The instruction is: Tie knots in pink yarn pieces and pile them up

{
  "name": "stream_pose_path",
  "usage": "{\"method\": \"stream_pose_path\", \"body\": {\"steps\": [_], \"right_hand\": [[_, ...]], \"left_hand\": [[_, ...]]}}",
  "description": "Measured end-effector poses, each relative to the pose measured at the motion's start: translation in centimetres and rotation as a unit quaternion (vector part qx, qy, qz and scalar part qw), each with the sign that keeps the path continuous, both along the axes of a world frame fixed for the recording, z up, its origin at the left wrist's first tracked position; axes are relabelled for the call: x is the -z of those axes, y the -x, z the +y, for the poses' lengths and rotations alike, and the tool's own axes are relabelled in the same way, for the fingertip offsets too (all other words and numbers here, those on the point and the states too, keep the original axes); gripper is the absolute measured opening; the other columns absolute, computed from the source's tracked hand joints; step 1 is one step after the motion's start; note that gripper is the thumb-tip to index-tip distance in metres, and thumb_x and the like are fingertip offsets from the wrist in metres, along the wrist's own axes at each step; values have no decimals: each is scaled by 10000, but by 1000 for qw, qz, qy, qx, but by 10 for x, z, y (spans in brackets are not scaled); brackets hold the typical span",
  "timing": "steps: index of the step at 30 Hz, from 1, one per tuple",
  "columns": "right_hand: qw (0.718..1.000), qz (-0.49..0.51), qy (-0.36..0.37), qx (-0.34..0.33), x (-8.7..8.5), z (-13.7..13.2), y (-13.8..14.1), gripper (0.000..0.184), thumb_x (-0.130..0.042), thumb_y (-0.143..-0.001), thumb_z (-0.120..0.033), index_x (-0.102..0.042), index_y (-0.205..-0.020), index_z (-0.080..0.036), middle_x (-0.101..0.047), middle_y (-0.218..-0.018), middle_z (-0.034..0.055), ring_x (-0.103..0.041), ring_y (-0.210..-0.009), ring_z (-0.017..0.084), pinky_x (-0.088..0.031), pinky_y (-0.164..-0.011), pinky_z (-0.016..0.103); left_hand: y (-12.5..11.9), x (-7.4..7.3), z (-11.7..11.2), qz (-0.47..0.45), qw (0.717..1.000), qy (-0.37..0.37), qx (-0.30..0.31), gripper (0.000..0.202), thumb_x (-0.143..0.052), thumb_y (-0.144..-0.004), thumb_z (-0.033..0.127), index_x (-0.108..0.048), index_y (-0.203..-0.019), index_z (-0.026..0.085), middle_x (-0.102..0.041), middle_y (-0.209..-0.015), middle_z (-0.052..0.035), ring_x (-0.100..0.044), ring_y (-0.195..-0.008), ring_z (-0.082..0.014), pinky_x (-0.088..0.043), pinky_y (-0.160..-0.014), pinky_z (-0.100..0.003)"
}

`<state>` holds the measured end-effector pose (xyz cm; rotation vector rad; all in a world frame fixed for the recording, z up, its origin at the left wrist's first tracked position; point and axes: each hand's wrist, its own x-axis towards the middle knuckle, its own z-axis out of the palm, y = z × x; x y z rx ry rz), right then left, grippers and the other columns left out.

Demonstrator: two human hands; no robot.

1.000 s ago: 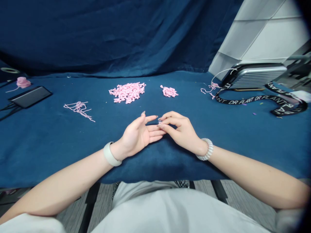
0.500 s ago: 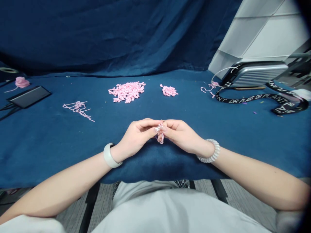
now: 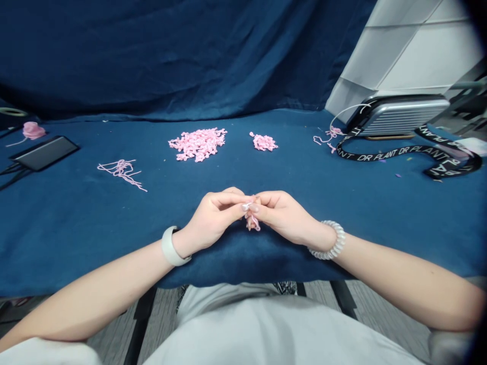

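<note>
Hands: left hand point(image 3: 213, 218) and right hand point(image 3: 289, 215) met at the centre of the frame, thumbs and forefingers pinched together, both gripping one piece of pink yarn point(image 3: 256, 224).
Yarn position: centre of frame, just below the joined fingertips; a small loop hung down, its upper part hidden by the fingers.
Change: a second earlier the left palm lay turned up and spread, with only the right hand pinching at its fingertips; by this moment the left had rolled over and closed in too. Over the last half second the hands shifted slightly lower in frame and the loop swung a little rightward.
Bearing on work: judged to be fine two-handed fingertip handling of the strand; whether a knot was forming could not be told.
Yarn texture: soft, thin, pale pink, bent into a narrow loop.
Piles: large pile point(image 3: 198, 144), upper centre, of bumpy, knotted pink bits; small pile point(image 3: 264, 143) to its right, rounder and tighter.
Loose strands: limp, thin strands point(image 3: 120, 170) in a flat tangle, left of centre.
Upper left: fuzzy pink ball point(image 3: 34, 130) above a flat dark slab point(image 3: 44, 153).
Right side: ribbed silvery case point(image 3: 409, 116); flat black strap point(image 3: 388, 154), white lettering, curving below it.
Desk: desk point(image 3: 114, 218) covered in matt blue cloth.
</note>
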<state>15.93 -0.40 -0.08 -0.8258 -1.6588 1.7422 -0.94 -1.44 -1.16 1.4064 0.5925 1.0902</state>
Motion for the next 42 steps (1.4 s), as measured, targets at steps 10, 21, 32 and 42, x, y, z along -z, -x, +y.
{"method": "stream_pose_path", "body": {"steps": [10,21,32,42], "right_hand": [[1000,-17,-4,-5,1,0,1,442,-513,-781,-473,-487,-650,-52,-536,-626,7,-489,-575,-35,-414,-613,91],[1000,-8,-1,16,3,1,0,436,-529,-769,-478,-479,-658,-58,-529,-617,2,-475,-548,-30,-404,-586,96],[999,-50,-20,-1,0,2,1,464,-498,-775,-508,-497,-658,-58,-536,-616,11,-480,-569,-26,-409,-623,96],[998,-62,-25,-9,0,2,1,467,-483,-781,-518,-499,-667,-65,-568,-657,24,-519,-626,-10,-437,-676,120]], "left_hand": [[1,-5,0,70,994,-41,-72,114,-597,-813,202,-698,-797,151,-569,-775,-27,-563,-679,-95,-472,-691,-240],[0,-2,-1,30,995,28,-94,108,-642,-776,237,-684,-774,137,-597,-751,-36,-548,-668,-114,-447,-640,-256],[-4,-6,-3,60,991,37,-113,200,-625,-786,265,-602,-656,115,-579,-668,-18,-541,-615,-101,-438,-618,-240],[-4,-5,-2,54,989,68,-116,206,-638,-775,282,-600,-668,111,-592,-664,-20,-539,-618,-101,-438,-618,-242]]}}
